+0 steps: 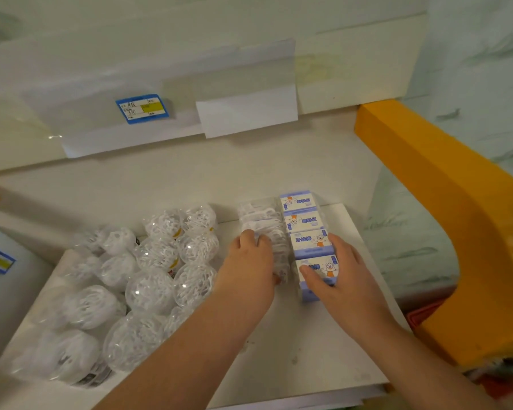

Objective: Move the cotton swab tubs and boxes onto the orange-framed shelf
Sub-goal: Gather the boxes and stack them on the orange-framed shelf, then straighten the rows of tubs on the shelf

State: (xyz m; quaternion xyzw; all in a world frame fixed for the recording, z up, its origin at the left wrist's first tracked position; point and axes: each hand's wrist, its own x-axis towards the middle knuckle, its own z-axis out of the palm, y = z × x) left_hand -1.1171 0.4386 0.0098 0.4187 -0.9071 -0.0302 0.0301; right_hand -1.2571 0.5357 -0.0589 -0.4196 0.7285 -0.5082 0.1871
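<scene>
Bare shelf board (pixel 293 335) between tubs (pixel 148 291) and orange frame (pixel 444 208)

White shelf (pixel 293 344) carries clear tubs (pixel 148 291), boxes (pixel 307 241)

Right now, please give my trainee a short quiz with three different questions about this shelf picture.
1. True or false: the right hand rests on the nearest blue-and-white box.
2. How many blue-and-white boxes stand in the row? A) two B) four C) six
3. Fill in: the round clear tubs lie to the ____ of the left hand.

Key: 1 true; 2 B; 3 left. The left hand's fingers curl on the clear packs beside the boxes, on the white shelf board with the orange frame.
</scene>
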